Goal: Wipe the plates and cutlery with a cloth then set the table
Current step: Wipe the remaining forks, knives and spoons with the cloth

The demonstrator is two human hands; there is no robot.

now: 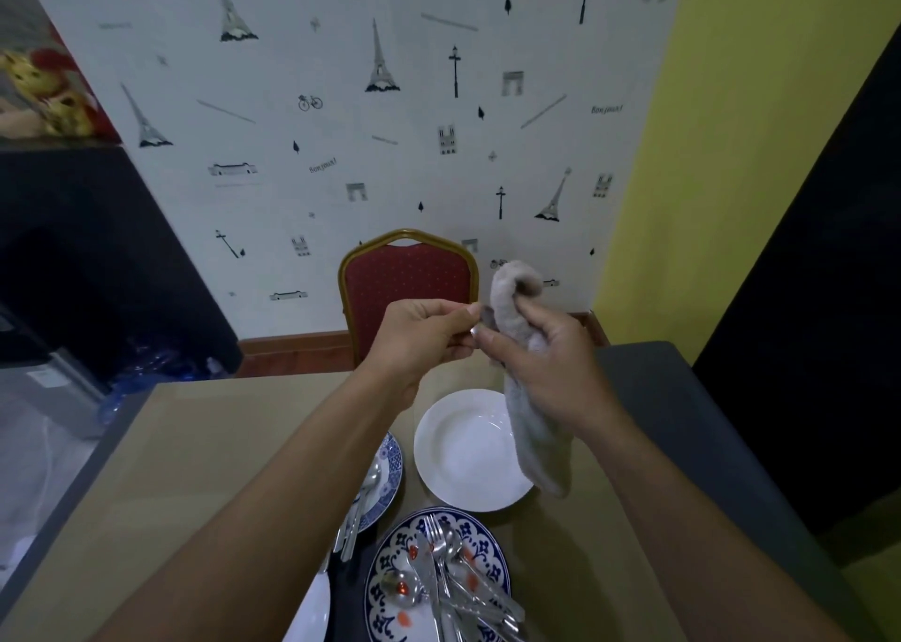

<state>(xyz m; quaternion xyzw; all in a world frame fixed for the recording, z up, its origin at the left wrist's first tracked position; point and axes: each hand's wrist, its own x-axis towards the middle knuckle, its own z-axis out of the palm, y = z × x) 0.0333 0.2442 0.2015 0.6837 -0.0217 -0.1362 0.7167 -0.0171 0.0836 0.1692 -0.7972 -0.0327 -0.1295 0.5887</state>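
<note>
Left of the white plate [463, 451], the tan worktop [195, 446] lies open out to its left edge. Down at the frame's bottom, left of that plate, a second white dish [312, 607] is cut off, only a sliver showing. Just left of the white plate, a blue-patterned plate [392, 466] is half hidden under the left forearm. It carries a spoon [371, 478] and other handles that are hard to tell apart.

Above the white plate, the left hand [419, 334] has its grip pinched on a small shiny piece of cutlery [482, 319]. Most of the piece is hidden, so its kind cannot be told. Below the white plate, a patterned dish [390, 568] holds a heap of forks and spoons [453, 578].

Over the white plate's right rim hangs the grey cloth [536, 441], its top curled around the cutlery piece. The right hand [546, 363] has its grip clamped around the cloth. Behind the white plate stands a red chair [404, 280]. Right of the plate, the worktop ends at a dark edge.
</note>
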